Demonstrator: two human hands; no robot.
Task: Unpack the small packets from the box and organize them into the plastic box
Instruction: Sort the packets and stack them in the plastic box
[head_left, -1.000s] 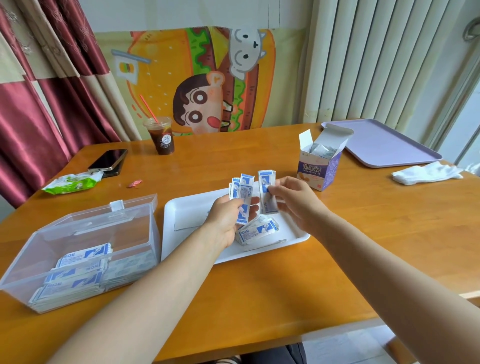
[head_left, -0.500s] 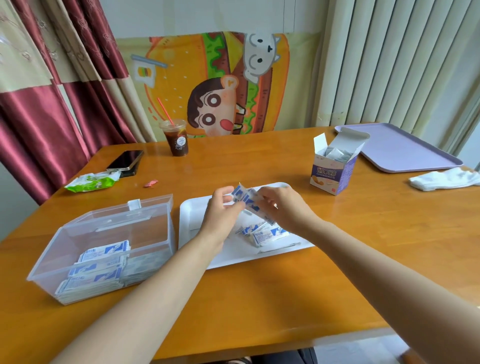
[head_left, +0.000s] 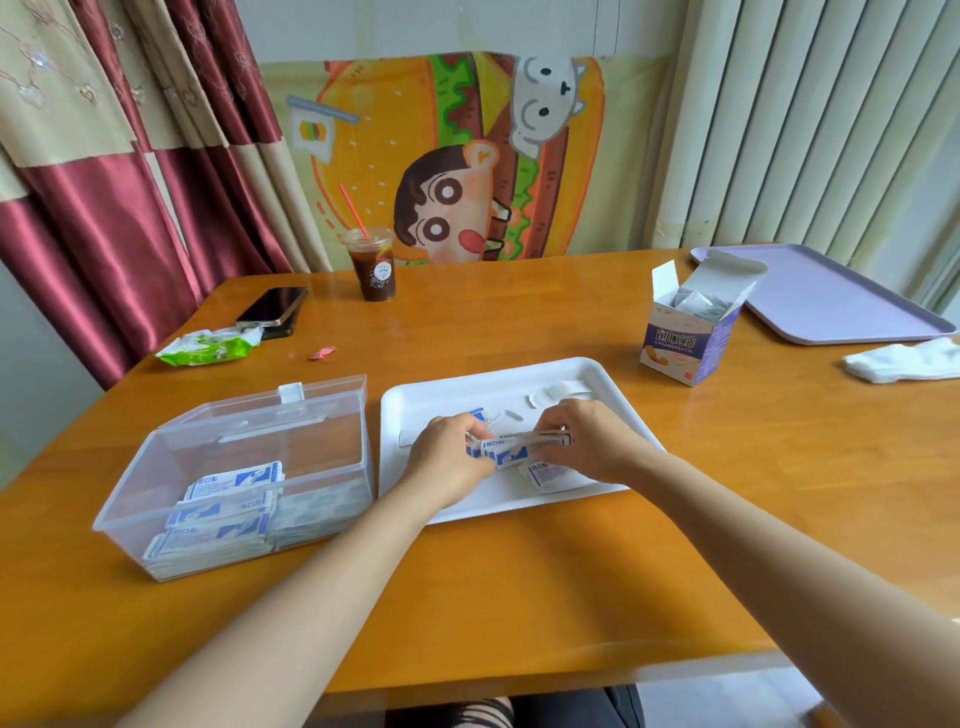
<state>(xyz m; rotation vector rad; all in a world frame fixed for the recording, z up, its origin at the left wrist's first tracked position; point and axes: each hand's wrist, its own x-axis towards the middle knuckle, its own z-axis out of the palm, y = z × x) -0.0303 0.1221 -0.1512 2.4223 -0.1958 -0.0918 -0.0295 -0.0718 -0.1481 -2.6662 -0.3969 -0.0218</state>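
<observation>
On the bench (head_left: 519, 582) a white tray (head_left: 441, 400) sits between two containers. The clear plastic box (head_left: 130, 504) holds stacked packets (head_left: 228, 501). The open carton (head_left: 685, 345) holds loose sachets (head_left: 696, 304). Over the tray, the left hand (head_left: 447, 462) and right hand (head_left: 587, 441) pinch a bundle (head_left: 519, 447) by its ends.

Tabletop tally
Two trays are counted: white tray (head_left: 441, 402), purple tray (head_left: 831, 304); one plastic box (head_left: 130, 512), one carton (head_left: 685, 345), one cup (head_left: 375, 275), one phone (head_left: 272, 306).

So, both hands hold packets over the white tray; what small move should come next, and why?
Probably carry the bundle of packets left into the plastic box. The left hand and the right hand grip its ends above the white tray, and the box stands open beside it with packets already stacked inside.
</observation>
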